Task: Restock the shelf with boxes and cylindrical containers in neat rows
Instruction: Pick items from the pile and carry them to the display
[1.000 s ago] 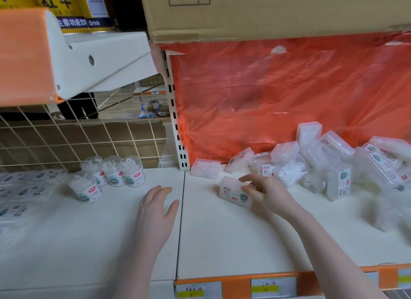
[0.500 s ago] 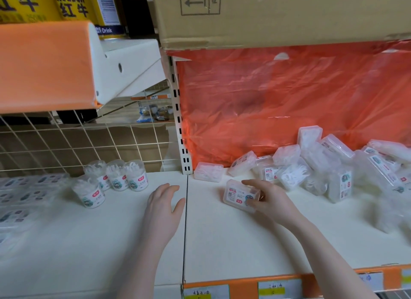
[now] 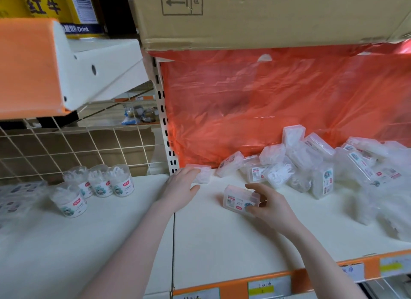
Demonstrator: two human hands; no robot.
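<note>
Left hand point(image 3: 181, 185) has moved forward from the shelf panel near the seam to the back, fingers now on the flat clear box point(image 3: 201, 173) by the upright. Right hand point(image 3: 270, 202) keeps its grip on the labelled box point(image 3: 240, 199), shifted slightly back along the shelf.

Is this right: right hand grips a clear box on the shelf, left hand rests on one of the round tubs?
Not quite. The right hand does grip the clear box on the shelf, but the left hand is not on a round tub. The head view shows its fingertips at the flat box by the upright, well apart from the tubs.
</note>
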